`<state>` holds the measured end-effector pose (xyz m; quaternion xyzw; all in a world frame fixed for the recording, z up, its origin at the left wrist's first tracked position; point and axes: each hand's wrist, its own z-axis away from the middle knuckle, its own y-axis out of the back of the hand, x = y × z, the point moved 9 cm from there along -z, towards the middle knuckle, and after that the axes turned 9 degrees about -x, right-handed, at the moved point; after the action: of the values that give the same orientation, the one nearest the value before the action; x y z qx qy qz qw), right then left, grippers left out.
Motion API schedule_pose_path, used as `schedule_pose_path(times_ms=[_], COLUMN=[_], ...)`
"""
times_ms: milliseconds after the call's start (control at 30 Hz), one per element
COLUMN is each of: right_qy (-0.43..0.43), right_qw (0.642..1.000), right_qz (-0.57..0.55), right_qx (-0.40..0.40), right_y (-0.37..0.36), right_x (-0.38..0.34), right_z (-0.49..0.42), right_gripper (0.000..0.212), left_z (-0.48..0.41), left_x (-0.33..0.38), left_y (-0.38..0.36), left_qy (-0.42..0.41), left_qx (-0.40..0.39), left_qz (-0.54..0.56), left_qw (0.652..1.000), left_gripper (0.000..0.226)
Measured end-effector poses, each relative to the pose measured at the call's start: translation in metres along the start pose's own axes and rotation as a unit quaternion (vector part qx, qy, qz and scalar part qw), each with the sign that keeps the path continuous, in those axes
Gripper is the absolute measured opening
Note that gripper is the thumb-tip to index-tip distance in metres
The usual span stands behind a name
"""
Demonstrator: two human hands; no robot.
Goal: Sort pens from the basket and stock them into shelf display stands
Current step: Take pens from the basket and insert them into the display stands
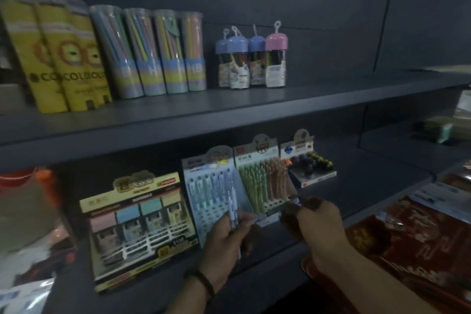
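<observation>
My left hand [226, 239] grips a few white-and-blue pens [232, 208], their tips pointing up in front of the light blue display stand [216, 201]. That stand holds a few pens in its upper rows, and its lower holes are bare. My right hand [313, 222] pinches a small dark-tipped pen [295, 199] just below the green-and-orange pen stand [262, 183]. Both stands lean back on the lower shelf. The basket is not in view.
A yellow stand of eraser boxes [137, 227] sits left of the blue stand. A small stand with dark round toppers [309, 163] is at the right. Red packets [418, 245] lie low right. Pencil tubes [153, 53] and small capped jars [251, 58] line the upper shelf.
</observation>
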<state>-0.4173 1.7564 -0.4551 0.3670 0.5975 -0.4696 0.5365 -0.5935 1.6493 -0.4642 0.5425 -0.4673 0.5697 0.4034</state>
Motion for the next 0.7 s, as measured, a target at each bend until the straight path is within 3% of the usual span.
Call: schedule_pose_path(times_ms=[100,167,300,400,467,700], right_qy=[0.022,0.063,0.24,0.255,0.259,0.26], right_qw=[1.0,0.998,0.934,0.897,0.882,0.871], right_qz=[-0.004,0.014,0.265,0.36,0.394,0.414], right_qx=[-0.005,-0.013,-0.029,-0.029,-0.012,-0.055], right_y=[-0.029,-0.047,-0.089,-0.12,-0.134,-0.161], right_x=[-0.005,-0.015,-0.046,-0.05,-0.053,-0.037], right_z=[-0.02,-0.031,-0.039,-0.047,-0.052,-0.071], right_gripper=[0.021,0.028,0.027,0.017,0.015,0.03], left_z=[-0.011,-0.015,-0.019,-0.022,-0.027,-0.027], left_x=[-0.01,-0.01,-0.018,-0.03,-0.036,-0.024], left_y=[0.026,0.045,0.09,0.107,0.109,0.121], left_qy=[0.04,0.044,0.061,0.088,0.091,0.06], left_qx=[0.009,0.001,0.038,0.073,0.081,0.087], left_qz=[0.044,0.011,-0.082,-0.056,-0.026,0.028], left_qw=[0.998,0.999,0.994,0.992,0.992,0.994], left_gripper=[0.018,0.019,0.019,0.026,0.018,0.017])
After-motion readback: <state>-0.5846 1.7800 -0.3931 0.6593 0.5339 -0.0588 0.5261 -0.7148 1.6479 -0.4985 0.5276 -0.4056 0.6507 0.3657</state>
